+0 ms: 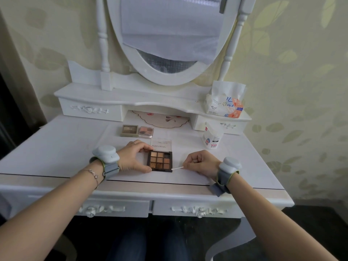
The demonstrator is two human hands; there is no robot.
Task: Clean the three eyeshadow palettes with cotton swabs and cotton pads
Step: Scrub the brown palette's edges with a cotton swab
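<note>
Open palette [159,161], 9 brown pans

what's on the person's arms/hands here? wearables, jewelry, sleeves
Both forearms are bare, no sleeves. Each wrist carries a rounded pale grey pod on a grey strap with a yellow-green edge: one behind the left hand, one behind the right hand. A grey strap end hangs loose from the right band. The left forearm also wears a thin chain bracelet, and a finger of the left hand bears a slim ring.
</note>
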